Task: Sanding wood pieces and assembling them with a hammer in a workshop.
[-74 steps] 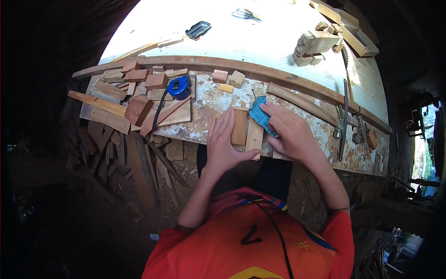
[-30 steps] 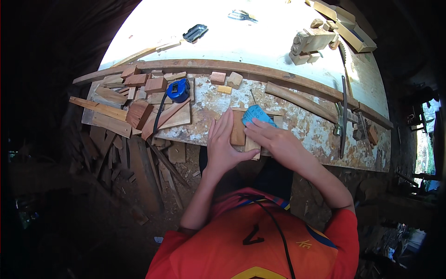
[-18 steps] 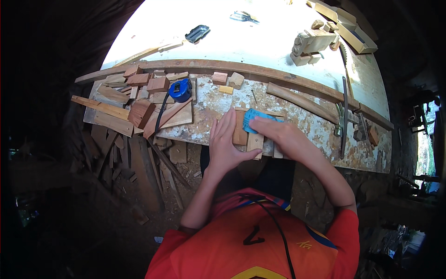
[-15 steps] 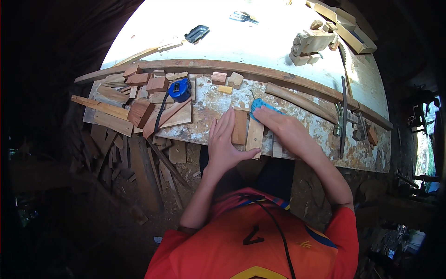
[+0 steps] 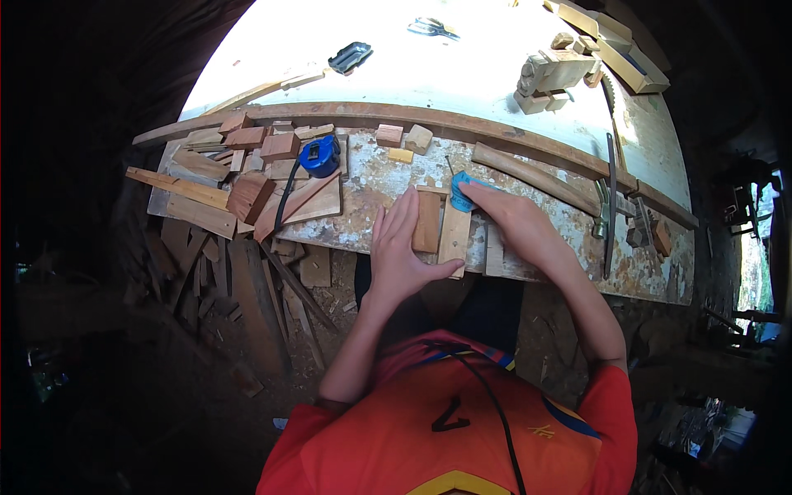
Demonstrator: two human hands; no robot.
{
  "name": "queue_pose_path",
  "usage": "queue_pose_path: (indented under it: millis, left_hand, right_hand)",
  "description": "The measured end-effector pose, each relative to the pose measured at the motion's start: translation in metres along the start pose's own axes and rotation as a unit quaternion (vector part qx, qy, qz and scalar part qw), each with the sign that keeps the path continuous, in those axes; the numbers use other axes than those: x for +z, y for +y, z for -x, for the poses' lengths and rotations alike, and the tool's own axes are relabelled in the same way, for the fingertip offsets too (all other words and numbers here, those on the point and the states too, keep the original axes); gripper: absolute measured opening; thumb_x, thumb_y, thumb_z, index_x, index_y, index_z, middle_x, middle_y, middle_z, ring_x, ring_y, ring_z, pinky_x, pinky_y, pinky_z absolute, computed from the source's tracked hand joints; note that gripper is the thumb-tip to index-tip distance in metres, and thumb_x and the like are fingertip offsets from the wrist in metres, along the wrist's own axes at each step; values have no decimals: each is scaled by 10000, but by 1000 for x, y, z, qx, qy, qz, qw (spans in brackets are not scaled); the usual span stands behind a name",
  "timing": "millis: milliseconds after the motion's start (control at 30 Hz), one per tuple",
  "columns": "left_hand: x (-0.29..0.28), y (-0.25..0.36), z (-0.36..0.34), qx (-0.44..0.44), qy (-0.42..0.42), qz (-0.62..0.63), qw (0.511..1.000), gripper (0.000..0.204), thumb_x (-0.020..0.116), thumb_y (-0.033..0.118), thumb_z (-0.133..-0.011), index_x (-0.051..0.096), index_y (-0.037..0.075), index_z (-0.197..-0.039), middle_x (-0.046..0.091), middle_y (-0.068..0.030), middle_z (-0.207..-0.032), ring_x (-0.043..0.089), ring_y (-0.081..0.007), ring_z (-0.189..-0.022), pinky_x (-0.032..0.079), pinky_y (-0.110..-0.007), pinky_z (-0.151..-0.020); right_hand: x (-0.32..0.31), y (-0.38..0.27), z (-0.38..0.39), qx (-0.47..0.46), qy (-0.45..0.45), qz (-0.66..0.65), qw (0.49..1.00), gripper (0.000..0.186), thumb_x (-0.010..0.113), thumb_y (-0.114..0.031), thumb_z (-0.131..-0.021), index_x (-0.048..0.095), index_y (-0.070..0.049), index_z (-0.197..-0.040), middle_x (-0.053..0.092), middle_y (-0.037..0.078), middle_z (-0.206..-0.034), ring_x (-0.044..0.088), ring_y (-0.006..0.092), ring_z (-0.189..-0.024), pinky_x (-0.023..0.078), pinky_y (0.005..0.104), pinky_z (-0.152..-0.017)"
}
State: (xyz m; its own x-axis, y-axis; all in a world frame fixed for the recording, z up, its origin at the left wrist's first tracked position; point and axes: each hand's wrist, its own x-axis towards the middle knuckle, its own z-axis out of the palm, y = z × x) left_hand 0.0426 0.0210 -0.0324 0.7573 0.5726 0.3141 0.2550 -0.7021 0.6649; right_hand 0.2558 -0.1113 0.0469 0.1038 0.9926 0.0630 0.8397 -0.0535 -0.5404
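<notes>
A small wooden frame of light and darker boards (image 5: 454, 235) lies at the bench's near edge. My left hand (image 5: 398, 246) holds it, fingers stretched along its left side and thumb across the near end. In my right hand (image 5: 513, 221) is a blue piece of sandpaper (image 5: 464, 191), pressed by the fingertips against the far right corner of the frame. The sandpaper's underside is hidden. Just right of the frame, a short pale wood piece (image 5: 494, 251) sits partly beneath my right wrist.
Wood offcuts (image 5: 198, 165) and a blue tape measure (image 5: 319, 157) crowd the left side. A long wooden rail (image 5: 371, 114) crosses behind. To the right lie a hammer (image 5: 600, 223), its handle angled inward, and a thin metal strip (image 5: 610, 206). A wooden plane-like block (image 5: 554, 74) stands farther back.
My right hand and the sandpaper have shifted slightly to the right along the frame's far end. The frame has tilted a little; my left hand stays nearly in place.
</notes>
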Motion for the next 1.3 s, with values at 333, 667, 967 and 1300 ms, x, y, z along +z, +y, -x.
queue_pose_path:
  millis: [333,667,967,1300]
  left_hand:
    - [-10,-2,-5,-10,-23,45,999,1265,1007,443,-667,399,-43,-1664,475,-236,-1692,459,-373,-1572,281,-605,-1306]
    - [34,67,36,71,98,30,992,533,1014,411,-699,754,127,-1067,491,-271,-1629,392,-523,-1561,274,-684,-1260]
    - [35,34,11,97,93,-18,991,460,977,368,-693,738,136,-1010,418,-281,-1668,233,-590,-1612,163,-745,-1272]
    - [36,16,18,62,128,14,990,326,958,212,-749,713,67,-907,428,-276,-1682,262,-590,-1608,176,-720,-1283]
  right_hand:
    - [-9,2,42,-9,128,-15,992,651,546,140,-906,615,-78,-1516,646,198,-1517,609,371,-1424,541,465,-1173]
    - [33,7,71,35,166,-95,981,612,552,173,-912,620,-17,-1491,647,228,-1501,583,388,-1448,513,473,-1203]
    - [37,-9,64,53,194,-24,979,591,582,144,-920,631,-28,-1483,684,217,-1453,614,388,-1419,535,485,-1174]
    - [45,-2,45,-45,147,52,987,579,671,49,-876,666,-39,-1448,686,157,-1472,639,354,-1402,481,550,-1223]
